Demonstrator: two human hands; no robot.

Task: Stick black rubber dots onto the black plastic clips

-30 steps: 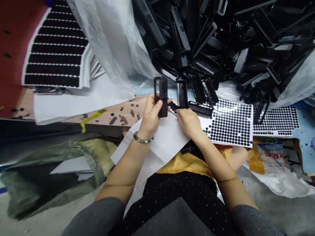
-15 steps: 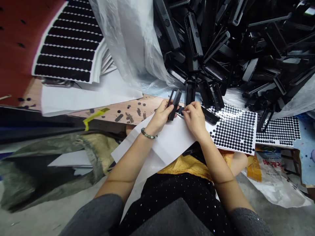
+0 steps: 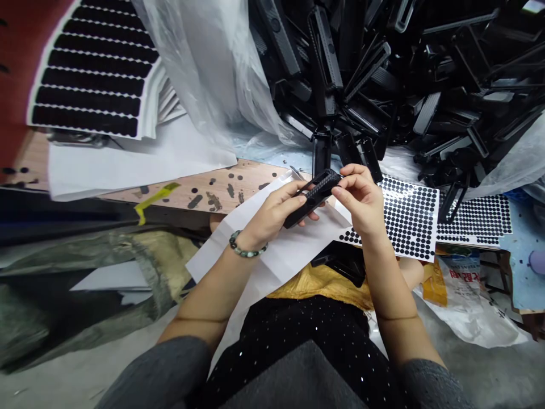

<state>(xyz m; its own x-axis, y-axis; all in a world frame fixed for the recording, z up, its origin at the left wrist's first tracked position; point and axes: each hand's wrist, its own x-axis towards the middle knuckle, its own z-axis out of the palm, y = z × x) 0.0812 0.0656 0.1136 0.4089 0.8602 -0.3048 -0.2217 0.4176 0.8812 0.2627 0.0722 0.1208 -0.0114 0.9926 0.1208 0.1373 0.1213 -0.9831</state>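
My left hand (image 3: 272, 215), wearing a bead bracelet, is closed around a black plastic part (image 3: 314, 197) with a carbon-weave surface and a long slot. It holds the part tilted, right end raised, above a white paper sheet (image 3: 279, 253). The fingertips of my right hand (image 3: 364, 199) are pinched together at the part's right end. What sits between them is too small or hidden to name. Just right of that hand lies a white sheet of round black stickers (image 3: 411, 218). Another dark plastic piece (image 3: 343, 266) rests at my lap, below the paper.
A big heap of similar black parts (image 3: 374, 85) fills the back right, with clear plastic sheeting (image 3: 213, 68) on its left. Sheets of black pads (image 3: 91, 68) are stacked at back left. Yellow tape (image 3: 155, 200) hangs off the wooden table edge (image 3: 187, 196).
My left hand has turned the black part from nearly upright to a slant. My right hand has lifted off the dark dots and moved right, to the part's end.
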